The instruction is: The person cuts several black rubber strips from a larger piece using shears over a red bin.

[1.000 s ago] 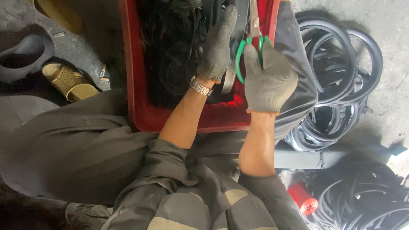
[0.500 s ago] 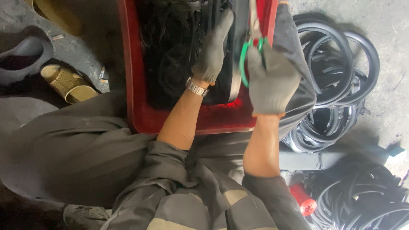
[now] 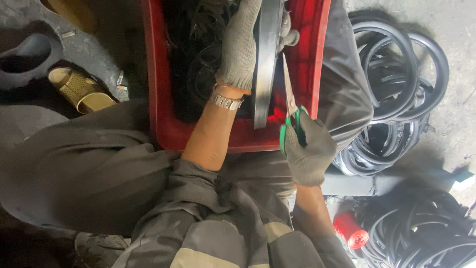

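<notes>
Sitting low with grey work trousers (image 3: 89, 173) and a grey jacket with pale stripes (image 3: 218, 233) filling the bottom of the view, the person has a red plastic crate (image 3: 198, 136) wedged between the knees. Right hand (image 3: 310, 149) is closest — gloved in grey knit, its grip closed through the green handles of a pair of scissors (image 3: 290, 116), blades pointing up and away into the crate. Can't tell how far apart the blades are, since they run just beside a black rubber strip (image 3: 265, 64) and partly behind it.

Left hand (image 3: 240, 49) sits a bit further in, also gloved, a metal wristwatch (image 3: 225, 100) on the wrist. Its grip is wrapped around the upper part of that flat strip, holding it upright over the crate — the lower end hangs down near the crate's front wall. Underneath is a tangle of black rubber offcuts (image 3: 191, 64) filling the left half of the crate.

Off to the right on the concrete floor (image 3: 456, 30) lies a heap of black rubber rings (image 3: 396, 89), more coils nearer the corner, plus something red and round (image 3: 349, 231). On the left — a tan sandal (image 3: 82, 89).
</notes>
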